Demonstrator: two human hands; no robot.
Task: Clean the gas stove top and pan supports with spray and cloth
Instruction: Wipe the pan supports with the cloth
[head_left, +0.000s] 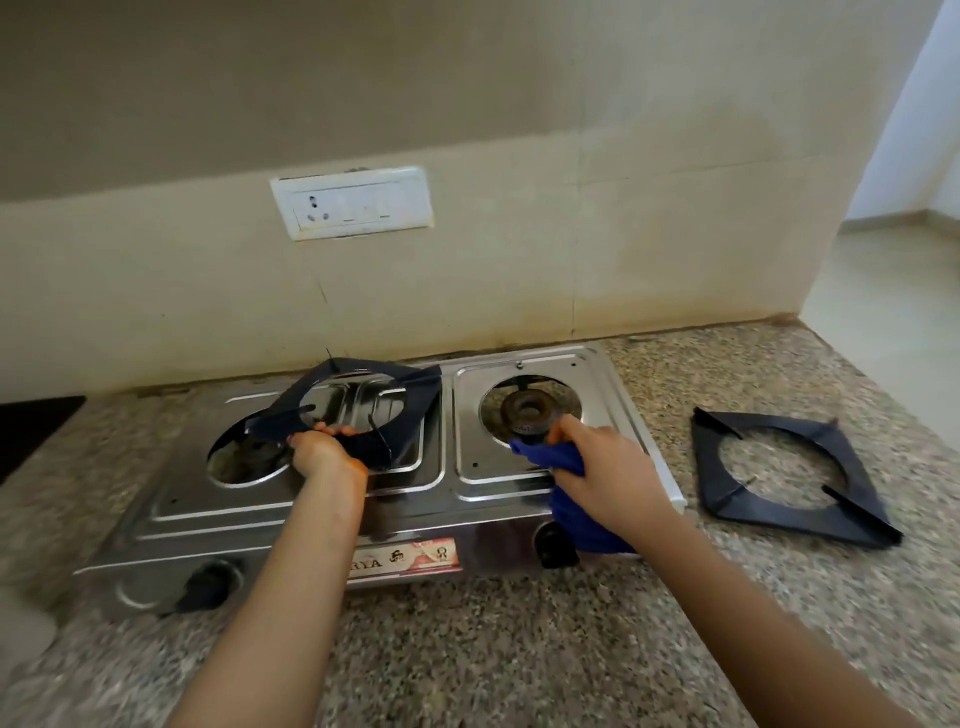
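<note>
A steel two-burner gas stove (311, 499) sits on a speckled granite counter. My left hand (322, 452) grips the near edge of a dark square pan support (415, 392), held tilted above the stove's middle and left burner. My right hand (608, 467) holds a bunched blue cloth (576, 514) over the stove's right front, beside the bare right burner (527, 410). A second dark pan support (789, 473) lies flat on the counter to the right of the stove. No spray bottle is in view.
Two black knobs (205, 587) (558, 543) stick out of the stove's front. A white switch and socket plate (353, 202) is on the beige wall behind. A dark object (31, 426) sits at the left edge. The counter (519, 649) ends at the right, by a doorway.
</note>
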